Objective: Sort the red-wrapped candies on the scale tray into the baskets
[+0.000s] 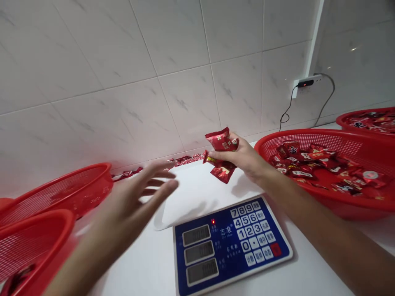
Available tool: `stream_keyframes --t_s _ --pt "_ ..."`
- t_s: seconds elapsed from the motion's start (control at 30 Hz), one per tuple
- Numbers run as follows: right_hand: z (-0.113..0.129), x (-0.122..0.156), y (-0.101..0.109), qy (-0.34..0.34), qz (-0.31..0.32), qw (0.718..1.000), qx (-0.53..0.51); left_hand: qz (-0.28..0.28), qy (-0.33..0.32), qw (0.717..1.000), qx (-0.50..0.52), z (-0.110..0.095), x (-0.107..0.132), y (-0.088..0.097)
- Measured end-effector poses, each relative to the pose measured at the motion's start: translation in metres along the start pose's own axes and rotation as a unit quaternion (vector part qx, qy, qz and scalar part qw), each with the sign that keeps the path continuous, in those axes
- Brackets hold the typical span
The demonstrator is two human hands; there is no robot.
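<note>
Several red wrapped candies (pixel 222 142) are gripped in my right hand (pixel 239 158), which hovers over the right part of the white weighing pan (pixel 188 193). My left hand (pixel 145 193) is held up at the pan's left side, slightly blurred, with its fingers apart and nothing in them. Below the pan lies the scale's blue panel (pixel 228 246), with number keys on the right and three grey displays on the left. A small red light glows on it.
A red basket of wrapped candies (pixel 308 193) stands at right, with another candy basket (pixel 367 127) behind it. Two red baskets (pixel 66 189) (pixel 40 242) are at left. Loose candies (pixel 185 159) line the tiled wall behind the pan. A cable (pixel 286 111) hangs from a wall socket.
</note>
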State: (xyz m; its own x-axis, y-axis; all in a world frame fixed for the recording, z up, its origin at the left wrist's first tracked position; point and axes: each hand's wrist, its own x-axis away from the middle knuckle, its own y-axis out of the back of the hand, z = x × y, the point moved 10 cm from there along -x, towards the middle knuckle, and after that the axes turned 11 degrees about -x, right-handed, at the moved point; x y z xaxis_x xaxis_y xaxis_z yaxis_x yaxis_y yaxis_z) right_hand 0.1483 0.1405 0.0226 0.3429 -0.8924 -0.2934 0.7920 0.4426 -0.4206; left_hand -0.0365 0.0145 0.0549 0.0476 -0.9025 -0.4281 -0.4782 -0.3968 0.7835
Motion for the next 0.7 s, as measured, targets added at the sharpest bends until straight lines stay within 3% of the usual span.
stream_keyframes --t_s 0.1,0.2,0.33,0.43,0.53,0.63,0.7 --pt "0.000 0.005 -0.015 0.002 0.038 0.999 -0.004 0.047 -0.015 0.998 0.048 -0.028 -0.035 -0.040" --pt "-0.002 0.006 -0.022 -0.002 0.067 0.998 0.005 0.094 -0.057 0.992 0.058 -0.044 -0.049 -0.067" --pt "0.003 0.001 -0.004 0.013 0.015 1.000 0.021 0.082 -0.039 0.996 0.012 -0.023 -0.054 -0.069" --pt "0.015 -0.002 0.013 0.025 -0.030 0.999 0.028 0.145 -0.013 0.989 0.007 -0.003 -0.053 -0.084" --pt "0.025 -0.002 0.017 0.024 -0.025 0.998 0.049 0.200 -0.003 0.980 -0.015 0.008 -0.053 -0.101" --pt "0.030 -0.001 0.016 0.033 -0.011 0.997 0.075 0.186 0.000 0.979 -0.078 0.015 -0.056 -0.100" --pt "0.029 0.001 0.014 0.034 -0.003 0.995 0.091 0.139 0.003 0.985 -0.100 0.016 -0.060 -0.086"
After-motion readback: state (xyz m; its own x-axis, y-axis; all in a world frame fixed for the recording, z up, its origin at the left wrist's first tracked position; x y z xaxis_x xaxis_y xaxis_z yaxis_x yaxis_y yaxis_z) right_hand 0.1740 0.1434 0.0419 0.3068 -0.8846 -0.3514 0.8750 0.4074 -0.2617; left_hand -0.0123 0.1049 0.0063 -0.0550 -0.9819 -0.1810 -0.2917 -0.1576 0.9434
